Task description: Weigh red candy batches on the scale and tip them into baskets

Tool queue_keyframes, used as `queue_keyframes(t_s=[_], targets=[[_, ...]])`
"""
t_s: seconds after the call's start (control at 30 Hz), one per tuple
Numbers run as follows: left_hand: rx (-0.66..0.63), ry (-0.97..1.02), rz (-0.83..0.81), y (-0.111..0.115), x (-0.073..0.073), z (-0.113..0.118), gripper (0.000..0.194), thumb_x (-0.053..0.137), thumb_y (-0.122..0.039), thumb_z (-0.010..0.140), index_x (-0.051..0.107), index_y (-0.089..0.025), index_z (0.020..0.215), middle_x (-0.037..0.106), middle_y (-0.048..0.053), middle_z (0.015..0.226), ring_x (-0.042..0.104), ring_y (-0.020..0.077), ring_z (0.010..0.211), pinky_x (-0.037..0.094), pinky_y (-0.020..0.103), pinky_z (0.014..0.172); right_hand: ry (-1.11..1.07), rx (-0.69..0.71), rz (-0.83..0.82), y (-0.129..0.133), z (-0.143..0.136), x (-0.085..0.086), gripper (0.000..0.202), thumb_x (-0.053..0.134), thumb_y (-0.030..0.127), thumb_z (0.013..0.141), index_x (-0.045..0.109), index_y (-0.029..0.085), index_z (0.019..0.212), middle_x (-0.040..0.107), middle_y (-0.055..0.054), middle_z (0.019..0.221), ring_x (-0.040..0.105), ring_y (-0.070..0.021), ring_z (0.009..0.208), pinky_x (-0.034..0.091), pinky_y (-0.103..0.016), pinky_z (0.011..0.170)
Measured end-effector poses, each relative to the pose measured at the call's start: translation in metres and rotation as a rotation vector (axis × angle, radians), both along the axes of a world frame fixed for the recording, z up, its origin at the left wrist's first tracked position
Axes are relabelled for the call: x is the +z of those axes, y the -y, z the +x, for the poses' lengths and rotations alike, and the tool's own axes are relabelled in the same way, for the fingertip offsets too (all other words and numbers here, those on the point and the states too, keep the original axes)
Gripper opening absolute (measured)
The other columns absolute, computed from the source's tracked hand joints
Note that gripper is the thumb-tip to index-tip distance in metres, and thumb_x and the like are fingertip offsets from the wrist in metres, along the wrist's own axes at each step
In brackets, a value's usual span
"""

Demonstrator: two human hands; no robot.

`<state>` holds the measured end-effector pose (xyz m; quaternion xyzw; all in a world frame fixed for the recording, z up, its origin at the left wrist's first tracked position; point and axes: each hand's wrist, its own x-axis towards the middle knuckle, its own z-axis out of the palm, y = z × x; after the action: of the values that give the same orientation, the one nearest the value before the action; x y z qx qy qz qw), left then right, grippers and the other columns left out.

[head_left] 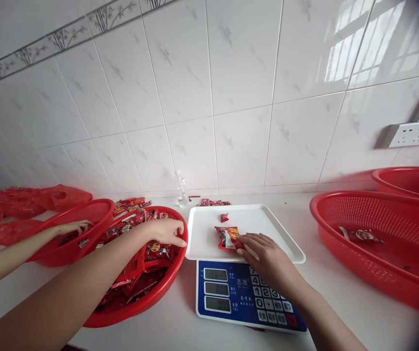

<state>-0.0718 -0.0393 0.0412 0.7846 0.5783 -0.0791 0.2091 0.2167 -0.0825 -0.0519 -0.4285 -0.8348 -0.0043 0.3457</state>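
Lightly, the right hand (266, 253) touches a red packet (227, 237) on the white tray (202, 226) of a scale (244, 312).

Its fingers (250, 238) lie close together over the packet's right end, the thumb just below — whether they pinch it, I cannot tell. The packet lies to their left, its long axis running roughly crosswise, and this hand is clearly the nearer; the left hand (165, 230) is at the right side of a full red basket (132, 313), fingers curled, thumb apart, any hold unclear. Beyond the packet, a small packet (224, 217) sits on the same tray. Farther left, a co-worker's hand (73, 227) reaches into another basket (109, 214); at the far right of the bench (165, 326) — a wide basket (359, 275).
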Motion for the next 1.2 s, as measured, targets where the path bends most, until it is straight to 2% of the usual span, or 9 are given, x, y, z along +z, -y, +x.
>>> queue_keyframes(t_s=[0.17,0.33,0.53,0.67,0.8,0.87,0.93,1.07,1.2], targets=[[-0.071,-0.047,-0.026,0.007,-0.004,-0.007,0.024,0.069,-0.027,0.059,0.068,-0.022,0.083,0.069,0.002,0.089,0.062,0.0197,0.076,0.041,0.022,0.062,-0.015,0.008,0.002,-0.001,0.000,-0.001,0.025,0.041,0.032,0.092,0.062,0.024,0.102,0.069,-0.006,0.101,0.063,-0.0219,0.095,0.049,-0.041,0.083],[0.082,-0.012,0.109,0.010,-0.006,-0.010,0.016,0.058,-0.009,0.059,0.065,-0.021,0.067,0.066,0.001,0.069,0.057,0.0166,0.060,0.039,0.023,0.055,0.003,0.001,-0.030,-0.002,0.000,-0.001,0.024,0.041,0.029,0.092,0.061,0.024,0.102,0.069,-0.005,0.100,0.064,-0.0207,0.091,0.048,-0.043,0.086],[0.171,0.029,0.261,-0.002,0.022,-0.007,0.020,0.049,-0.007,0.062,0.061,-0.021,0.069,0.061,-0.002,0.067,0.051,0.0131,0.058,0.034,0.021,0.053,0.059,0.034,0.003,0.003,-0.001,0.002,0.028,0.048,0.029,0.089,0.058,0.026,0.114,0.063,-0.005,0.118,0.057,-0.0235,0.108,0.043,-0.048,0.094],[0.148,0.159,0.430,-0.011,0.030,0.015,0.020,0.044,-0.007,0.072,0.058,-0.019,0.078,0.056,-0.003,0.066,0.049,0.0114,0.058,0.033,0.020,0.053,0.109,0.066,-0.015,0.008,-0.003,0.006,0.027,0.049,0.032,0.088,0.060,0.027,0.112,0.063,-0.004,0.119,0.053,-0.0251,0.114,0.041,-0.049,0.096],[0.117,0.301,0.443,-0.017,0.008,0.052,0.020,0.043,-0.007,0.077,0.057,-0.019,0.084,0.057,-0.002,0.068,0.052,0.0120,0.060,0.037,0.020,0.055,0.102,0.009,-0.078,0.006,-0.002,0.007,0.024,0.044,0.032,0.091,0.063,0.026,0.103,0.067,-0.003,0.109,0.057,-0.0240,0.108,0.040,-0.047,0.093],[0.058,0.302,0.408,-0.018,-0.010,0.068,0.014,0.048,-0.016,0.080,0.058,-0.019,0.090,0.061,0.000,0.076,0.057,0.0154,0.068,0.043,0.024,0.062,0.081,-0.028,-0.115,0.003,0.000,0.007,0.025,0.041,0.033,0.092,0.064,0.025,0.098,0.069,-0.003,0.104,0.058,-0.0230,0.103,0.040,-0.046,0.092],[-0.036,0.266,0.383,-0.020,-0.027,0.082,0.026,0.055,-0.032,0.080,0.057,-0.019,0.102,0.064,0.006,0.096,0.059,0.0219,0.089,0.045,0.031,0.077,0.055,-0.064,-0.144,0.001,0.002,0.006,0.027,0.039,0.034,0.093,0.065,0.025,0.092,0.070,-0.003,0.099,0.059,-0.0216,0.100,0.039,-0.044,0.091],[-0.176,0.215,0.267,-0.019,-0.050,0.102,0.066,0.047,-0.056,0.082,0.035,-0.021,0.136,0.034,0.012,0.144,0.027,0.0301,0.133,0.028,0.042,0.105,0.017,-0.118,-0.147,-0.002,0.005,0.003,0.029,0.037,0.035,0.092,0.064,0.025,0.086,0.069,-0.003,0.095,0.061,-0.0200,0.095,0.038,-0.043,0.091],[-0.171,0.221,0.210,-0.020,-0.057,0.112,0.070,0.041,-0.058,0.085,0.027,-0.019,0.142,0.025,0.013,0.149,0.017,0.0332,0.137,0.021,0.048,0.108,0.008,-0.222,-0.184,-0.005,0.008,-0.001,0.028,0.038,0.037,0.091,0.063,0.025,0.089,0.069,-0.003,0.095,0.062,-0.0205,0.092,0.037,-0.043,0.091]])
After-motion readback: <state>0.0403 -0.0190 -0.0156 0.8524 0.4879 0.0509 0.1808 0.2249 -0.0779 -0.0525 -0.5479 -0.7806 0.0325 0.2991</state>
